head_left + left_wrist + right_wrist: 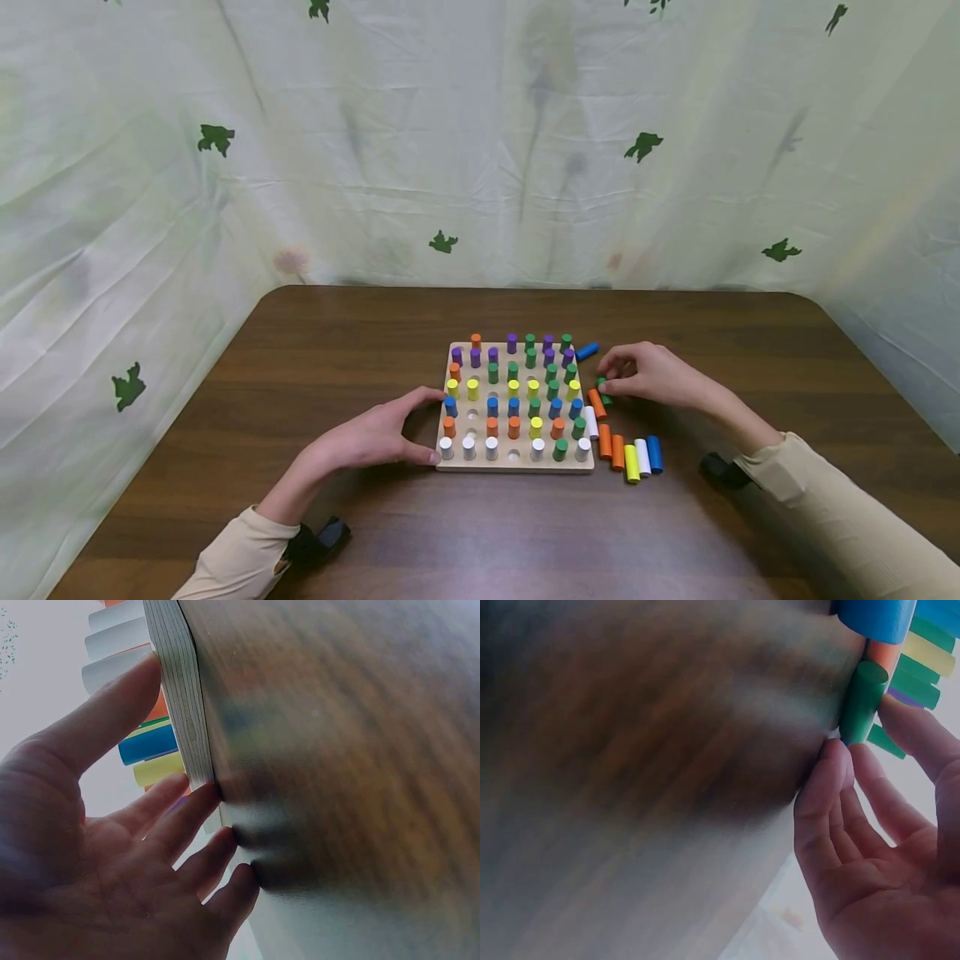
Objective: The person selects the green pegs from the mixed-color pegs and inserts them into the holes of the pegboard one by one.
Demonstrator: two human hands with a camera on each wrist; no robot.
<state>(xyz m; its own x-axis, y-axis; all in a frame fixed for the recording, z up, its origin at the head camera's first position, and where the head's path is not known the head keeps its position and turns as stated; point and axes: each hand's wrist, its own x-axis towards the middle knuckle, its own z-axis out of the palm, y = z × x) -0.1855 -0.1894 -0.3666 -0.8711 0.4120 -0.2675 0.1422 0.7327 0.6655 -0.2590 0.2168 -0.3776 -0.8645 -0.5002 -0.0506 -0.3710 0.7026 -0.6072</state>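
Observation:
A wooden pegboard stands on the table, filled with rows of coloured pegs; a few holes show bare. My left hand rests along its left side, thumb at the near corner and fingers spread against the edge, as the left wrist view also shows. To the right of the board, my right hand has its thumb and fingertips at a green peg lying low over the table, pinching it near one end. An orange peg lies close to that hand.
Loose pegs lie right of the board: a blue peg at the far corner, a white peg by the edge, and a near row with a yellow peg and a blue peg. A curtain hangs behind the brown table.

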